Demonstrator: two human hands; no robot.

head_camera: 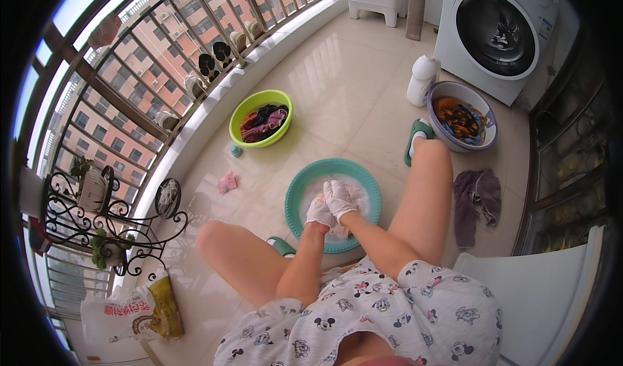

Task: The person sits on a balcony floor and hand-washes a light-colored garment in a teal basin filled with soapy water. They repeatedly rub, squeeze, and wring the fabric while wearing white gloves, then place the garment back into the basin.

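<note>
A teal plastic basin (292, 220) with sudsy water stands on the tiled floor between my knees. Over it, my left hand (320, 210) and my right hand (339, 199) come together, both in thin white gloves. The hands press against each other near the basin's middle. Pale wet cloth (343, 230) shows in the water just below them. Whether either hand grips cloth cannot be told, since the palms and most fingertips are hidden.
Beyond the basin, a lime-green basin (234, 131) holds dark and pink clothes. At right are a purple-white basin (490, 139) of clothes, a white bottle (422, 80), a purple cloth (466, 205) and a washing machine (450, 49). A scroll-metal plant stand (138, 239) stands left.
</note>
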